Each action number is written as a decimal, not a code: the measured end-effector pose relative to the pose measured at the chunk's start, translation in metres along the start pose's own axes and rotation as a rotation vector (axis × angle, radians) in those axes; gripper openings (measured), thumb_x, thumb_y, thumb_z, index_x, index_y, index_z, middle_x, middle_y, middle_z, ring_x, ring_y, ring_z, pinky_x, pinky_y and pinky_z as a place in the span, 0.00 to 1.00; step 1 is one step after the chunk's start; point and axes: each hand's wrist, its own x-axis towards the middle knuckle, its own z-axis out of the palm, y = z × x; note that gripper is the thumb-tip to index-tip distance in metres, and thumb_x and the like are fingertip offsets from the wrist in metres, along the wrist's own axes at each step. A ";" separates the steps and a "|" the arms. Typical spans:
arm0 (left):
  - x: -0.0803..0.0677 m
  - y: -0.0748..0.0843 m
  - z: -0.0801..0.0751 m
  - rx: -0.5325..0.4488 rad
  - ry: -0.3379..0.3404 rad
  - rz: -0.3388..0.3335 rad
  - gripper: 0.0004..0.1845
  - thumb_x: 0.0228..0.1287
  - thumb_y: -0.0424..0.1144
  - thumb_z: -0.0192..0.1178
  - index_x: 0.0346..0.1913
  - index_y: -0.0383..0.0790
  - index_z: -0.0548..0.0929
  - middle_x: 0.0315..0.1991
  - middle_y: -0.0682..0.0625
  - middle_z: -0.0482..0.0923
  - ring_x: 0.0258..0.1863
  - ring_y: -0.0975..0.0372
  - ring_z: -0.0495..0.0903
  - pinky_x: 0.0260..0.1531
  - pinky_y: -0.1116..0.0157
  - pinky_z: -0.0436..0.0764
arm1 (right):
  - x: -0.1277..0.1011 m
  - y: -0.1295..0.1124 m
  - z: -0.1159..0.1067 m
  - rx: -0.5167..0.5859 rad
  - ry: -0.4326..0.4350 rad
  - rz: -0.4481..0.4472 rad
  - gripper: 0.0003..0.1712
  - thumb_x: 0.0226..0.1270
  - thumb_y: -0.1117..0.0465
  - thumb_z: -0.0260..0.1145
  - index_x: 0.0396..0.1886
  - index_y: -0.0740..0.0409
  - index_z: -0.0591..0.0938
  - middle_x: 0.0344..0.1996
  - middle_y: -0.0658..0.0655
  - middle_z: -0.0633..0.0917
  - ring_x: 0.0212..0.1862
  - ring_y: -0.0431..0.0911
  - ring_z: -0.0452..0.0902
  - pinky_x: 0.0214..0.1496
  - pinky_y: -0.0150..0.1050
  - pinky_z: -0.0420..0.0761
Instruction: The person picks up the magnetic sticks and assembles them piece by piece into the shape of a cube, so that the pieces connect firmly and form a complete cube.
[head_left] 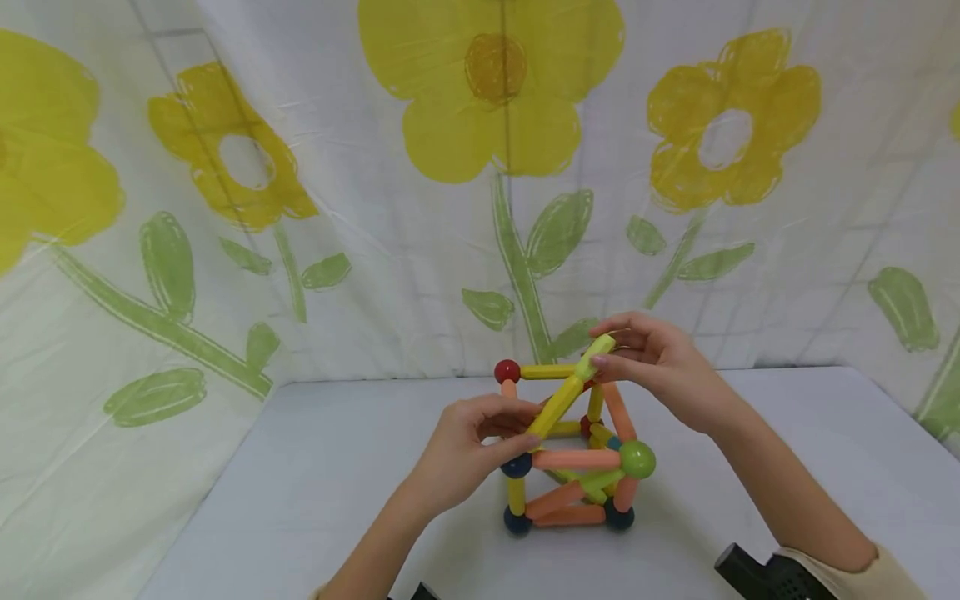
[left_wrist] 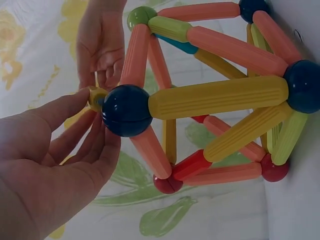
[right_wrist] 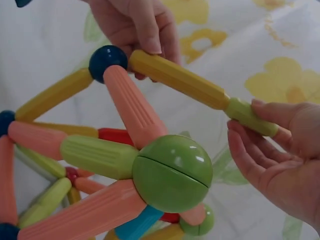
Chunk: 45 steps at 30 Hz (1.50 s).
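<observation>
Both hands point(head_left: 480, 446) point(head_left: 660, 362) on yellow rod point(head_left: 562, 400) ends.

I see right hand point(right_wrist: 280, 150) pinching rod's green end point(right_wrist: 247, 116) | left hand point(right_wrist: 135, 27) gripping yellow end point(right_wrist: 170, 75) | green ball point(right_wrist: 172, 172) nearest me

The frame point(head_left: 573, 467) mixes salmon, yellow, lime and one teal rod, joined by navy, red and green balls point(head_left: 637, 458); the held rod point(head_left: 568, 396) is yellow with a lime end. The bench point(head_left: 315, 483) is pale grey, the sheet point(head_left: 375, 208) white with yellow flowers (green stems, leaves)
</observation>
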 end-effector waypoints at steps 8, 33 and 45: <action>0.000 -0.004 0.002 0.083 0.050 -0.022 0.14 0.68 0.31 0.71 0.54 0.35 0.89 0.44 0.45 0.90 0.39 0.62 0.85 0.43 0.70 0.84 | 0.007 0.004 0.004 -0.032 0.011 0.017 0.20 0.78 0.65 0.67 0.64 0.68 0.76 0.44 0.56 0.87 0.47 0.49 0.90 0.56 0.41 0.88; 0.013 -0.006 0.026 0.299 0.169 -0.079 0.12 0.65 0.36 0.75 0.50 0.37 0.93 0.23 0.55 0.73 0.37 0.58 0.67 0.23 0.71 0.68 | 0.006 0.059 -0.008 -0.228 0.108 0.070 0.19 0.84 0.59 0.60 0.65 0.63 0.82 0.62 0.65 0.84 0.60 0.57 0.81 0.64 0.60 0.78; 0.012 -0.010 0.027 0.343 0.192 -0.065 0.13 0.65 0.39 0.76 0.51 0.40 0.93 0.19 0.56 0.73 0.34 0.58 0.66 0.26 0.67 0.65 | 0.008 0.072 -0.006 -0.148 0.069 0.080 0.21 0.85 0.57 0.58 0.68 0.64 0.79 0.61 0.65 0.83 0.53 0.39 0.84 0.58 0.34 0.84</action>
